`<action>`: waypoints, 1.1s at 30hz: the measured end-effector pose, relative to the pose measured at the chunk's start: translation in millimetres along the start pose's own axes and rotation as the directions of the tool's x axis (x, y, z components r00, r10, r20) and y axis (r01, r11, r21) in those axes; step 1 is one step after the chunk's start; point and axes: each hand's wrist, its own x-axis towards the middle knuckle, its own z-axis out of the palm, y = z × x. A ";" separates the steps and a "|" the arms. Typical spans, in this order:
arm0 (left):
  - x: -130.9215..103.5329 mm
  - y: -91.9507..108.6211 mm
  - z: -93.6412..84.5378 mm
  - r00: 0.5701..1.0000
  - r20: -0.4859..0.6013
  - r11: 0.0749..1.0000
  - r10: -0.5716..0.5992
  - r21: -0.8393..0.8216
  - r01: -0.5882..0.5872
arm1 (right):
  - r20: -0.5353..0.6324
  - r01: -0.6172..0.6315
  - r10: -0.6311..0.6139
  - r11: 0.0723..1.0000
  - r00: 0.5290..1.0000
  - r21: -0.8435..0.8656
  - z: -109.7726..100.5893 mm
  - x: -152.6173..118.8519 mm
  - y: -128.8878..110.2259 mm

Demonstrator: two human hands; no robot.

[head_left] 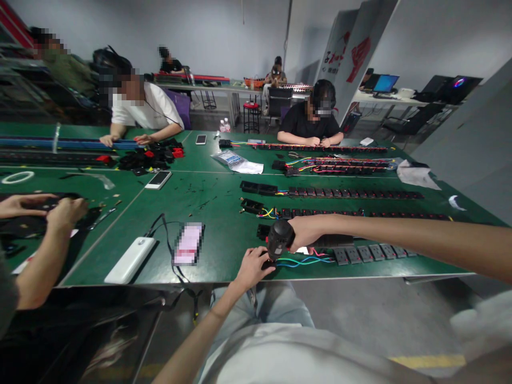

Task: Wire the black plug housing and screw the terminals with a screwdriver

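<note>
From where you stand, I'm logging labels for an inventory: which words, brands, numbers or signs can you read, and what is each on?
No word, brand or number reads clearly.
Banner at the back: red fist picture; lettering beside it too blurred.
Plastic bag: blue print, too small.
Power tool in the right hand: small pale patch, unreadable.
White power bank: small grey mark, unreadable.
Pink-screened phone: pixelated.

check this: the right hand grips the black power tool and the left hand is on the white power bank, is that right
Not quite: the head view shows the left hand away from the white power bank, its fingers close below the black power tool. The right hand does grip that tool.
</note>
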 end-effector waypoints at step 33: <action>-1.0 -5.6 5.0 1.000 -0.020 0.999 0.005 -0.042 -0.005 | 0.070 -0.006 -0.015 0.958 0.997 0.287 3.5 1.6 12.4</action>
